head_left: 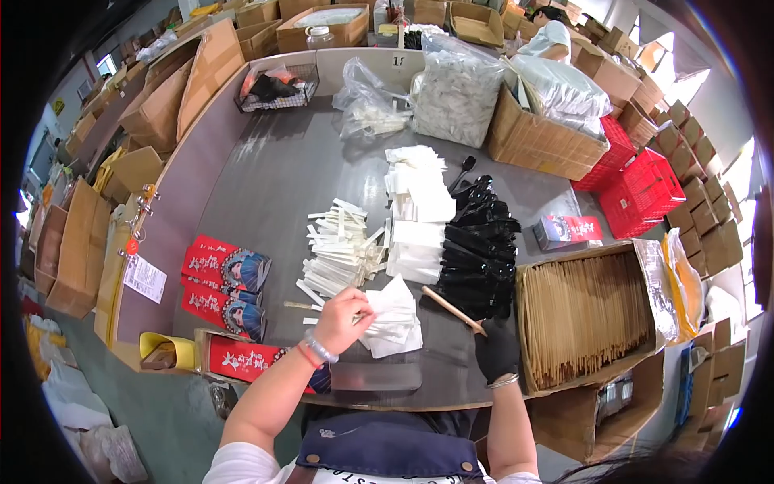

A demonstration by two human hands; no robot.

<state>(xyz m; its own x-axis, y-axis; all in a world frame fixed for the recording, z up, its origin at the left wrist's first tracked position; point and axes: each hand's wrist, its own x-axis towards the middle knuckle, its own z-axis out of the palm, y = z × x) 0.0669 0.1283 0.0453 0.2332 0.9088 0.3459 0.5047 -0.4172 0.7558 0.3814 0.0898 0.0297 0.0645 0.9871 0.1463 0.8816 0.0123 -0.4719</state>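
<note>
My right hand point(496, 351), in a black glove, grips the near end of pale wooden chopsticks point(453, 309), which point up and left over the table. My bare left hand point(343, 321) is closed, fingertips pinched together beside a loose pile of white napkins point(393, 321); whatever it pinches is too small to make out. Beyond it lies a heap of thin white paper-wrapped sticks point(343, 246). Stacked white napkins point(419, 194) run up the middle, and next to them spreads a pile of shiny black plastic spoons point(482, 246).
An open carton point(524, 323) packed with wooden chopsticks stands at the right edge. Red printed sleeves point(211, 262) lie left, with another in a holder point(238, 357) at the front. Farther back are plastic bags point(455, 97), a wire basket point(278, 98) and red crates point(641, 194). Another person point(548, 36) is far off.
</note>
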